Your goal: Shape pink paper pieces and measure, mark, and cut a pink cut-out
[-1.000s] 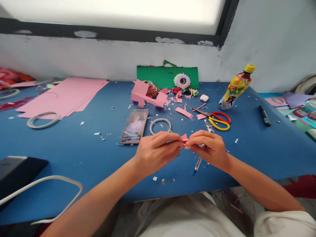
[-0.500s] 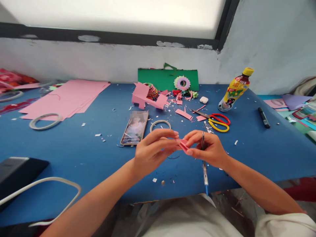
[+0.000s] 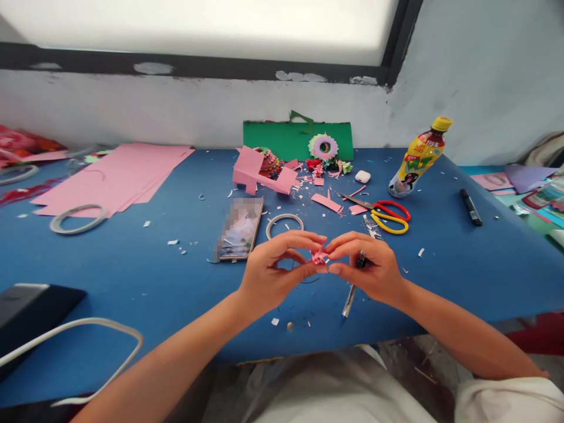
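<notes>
Far left: roll of tape (image 3: 77,218) lying flat beside pink paper sheets (image 3: 118,173), upper left.
Centre left: phone (image 3: 240,228) face up.
Left hand (image 3: 273,270): thumb and forefinger pinched on the small pink paper piece (image 3: 318,256).
Paper piece: frame centre, above the blue table (image 3: 132,276), between both hands' fingertips, equally near each.
Right hand (image 3: 374,267): fingertips pinching the paper's right side, also gripping a pen (image 3: 352,288) pointing down-left.
Upper right: scissors (image 3: 383,212), bottle (image 3: 416,157).

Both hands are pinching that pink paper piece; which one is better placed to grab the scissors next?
Right, probably. The scissors lie just beyond the right hand, on its side. But that hand also holds a pen alongside the pink paper piece. The left hand would have to cross over.
</notes>
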Action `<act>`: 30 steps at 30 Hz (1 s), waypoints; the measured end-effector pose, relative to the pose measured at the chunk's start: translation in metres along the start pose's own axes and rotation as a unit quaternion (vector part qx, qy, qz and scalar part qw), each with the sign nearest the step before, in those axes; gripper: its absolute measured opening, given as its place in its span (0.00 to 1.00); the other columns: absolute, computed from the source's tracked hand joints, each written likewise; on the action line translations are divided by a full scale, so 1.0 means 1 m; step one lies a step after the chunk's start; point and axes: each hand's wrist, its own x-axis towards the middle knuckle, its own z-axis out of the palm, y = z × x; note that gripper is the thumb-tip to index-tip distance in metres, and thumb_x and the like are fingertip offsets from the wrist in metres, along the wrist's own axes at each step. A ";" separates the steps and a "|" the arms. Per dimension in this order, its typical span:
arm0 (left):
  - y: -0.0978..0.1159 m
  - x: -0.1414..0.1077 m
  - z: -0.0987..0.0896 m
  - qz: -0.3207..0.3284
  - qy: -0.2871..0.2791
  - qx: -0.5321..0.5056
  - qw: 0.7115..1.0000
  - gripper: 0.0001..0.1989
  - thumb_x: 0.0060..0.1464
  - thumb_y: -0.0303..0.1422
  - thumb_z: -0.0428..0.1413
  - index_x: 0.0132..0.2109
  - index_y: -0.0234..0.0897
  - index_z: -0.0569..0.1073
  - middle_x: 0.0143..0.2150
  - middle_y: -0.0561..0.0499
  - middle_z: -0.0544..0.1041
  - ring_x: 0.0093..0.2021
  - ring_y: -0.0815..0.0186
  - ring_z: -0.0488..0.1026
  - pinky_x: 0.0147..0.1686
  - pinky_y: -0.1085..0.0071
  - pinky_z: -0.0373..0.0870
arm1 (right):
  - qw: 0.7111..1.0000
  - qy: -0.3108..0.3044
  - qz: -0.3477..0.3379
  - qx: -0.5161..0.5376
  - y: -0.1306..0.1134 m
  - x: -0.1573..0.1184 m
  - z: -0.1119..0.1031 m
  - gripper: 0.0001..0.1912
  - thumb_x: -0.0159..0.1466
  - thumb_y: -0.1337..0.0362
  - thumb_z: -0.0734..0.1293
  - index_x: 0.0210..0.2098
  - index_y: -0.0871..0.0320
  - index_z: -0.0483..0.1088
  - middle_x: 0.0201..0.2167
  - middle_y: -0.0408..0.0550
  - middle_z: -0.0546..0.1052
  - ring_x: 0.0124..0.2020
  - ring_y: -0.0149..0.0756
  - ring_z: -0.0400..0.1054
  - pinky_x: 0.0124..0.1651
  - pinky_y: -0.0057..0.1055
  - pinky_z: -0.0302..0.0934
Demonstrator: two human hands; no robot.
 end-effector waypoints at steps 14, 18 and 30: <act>0.007 0.003 0.002 -0.141 -0.050 -0.124 0.981 0.07 0.51 0.30 0.59 0.39 0.37 0.76 0.44 0.47 0.74 0.33 0.69 0.74 0.25 0.76 0.76 | 0.985 0.011 0.169 0.026 0.000 -0.003 0.001 0.06 0.59 0.61 0.67 0.32 0.57 0.74 0.25 0.42 0.73 0.21 0.24 0.59 0.19 0.21 0.51; 0.008 0.006 0.004 -0.175 -0.048 -0.139 0.973 0.06 0.50 0.31 0.60 0.38 0.37 0.76 0.40 0.49 0.76 0.31 0.70 0.74 0.23 0.77 0.74 | 0.984 0.000 0.176 0.032 0.000 -0.003 0.001 0.06 0.59 0.62 0.67 0.33 0.57 0.74 0.26 0.43 0.74 0.20 0.23 0.57 0.19 0.21 0.50; 0.009 0.002 0.002 -0.065 0.000 0.110 0.992 0.05 0.51 0.29 0.56 0.36 0.35 0.76 0.36 0.48 0.78 0.38 0.67 0.75 0.29 0.78 0.73 | 0.997 0.011 0.045 -0.065 0.000 -0.002 0.004 0.04 0.58 0.69 0.67 0.34 0.58 0.72 0.28 0.43 0.76 0.22 0.23 0.64 0.23 0.19 0.58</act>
